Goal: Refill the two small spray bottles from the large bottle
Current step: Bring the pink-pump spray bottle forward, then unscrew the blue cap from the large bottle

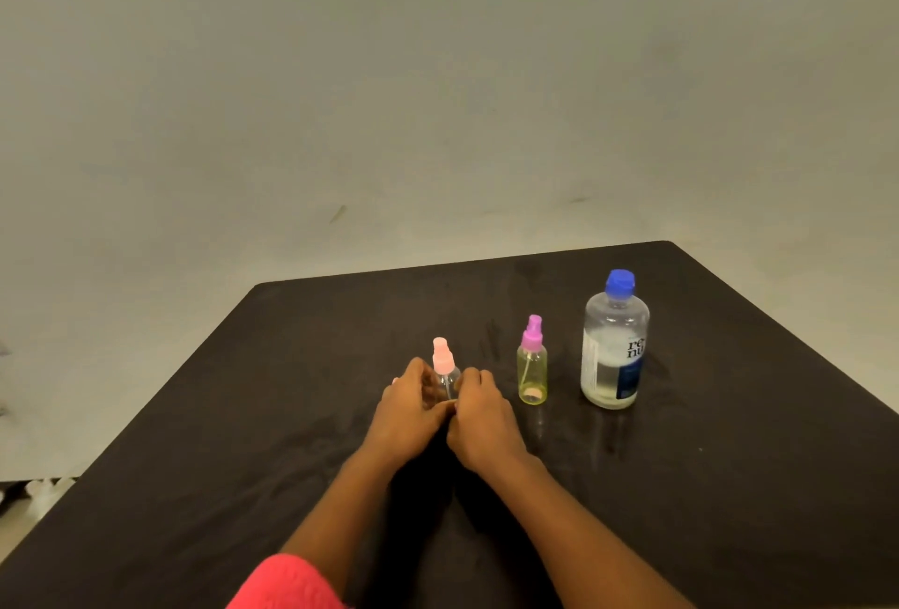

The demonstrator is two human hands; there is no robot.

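At the middle of the dark surface the clear spray bottle stands upright, left hand and right hand curling their fingers round its body; light, thin-walled, likely slick, so grip low; yellow spray bottle and large bottle stand to its right.

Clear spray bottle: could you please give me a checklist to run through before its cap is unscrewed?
1. Clear bottle upright on the table: ok.
2. Left hand and right hand both hold it: ok.
3. Pink cap free of fingers, ready to grasp: ok.
4. Liquid level in the clear bottle: cannot tell, the hands cover its body.
5. Large bottle holds liquid to pour: ok, partly full.
6. Blue cap off the large bottle: not ok, it is on.
7. Yellow bottle upright, apart from the hands: ok.
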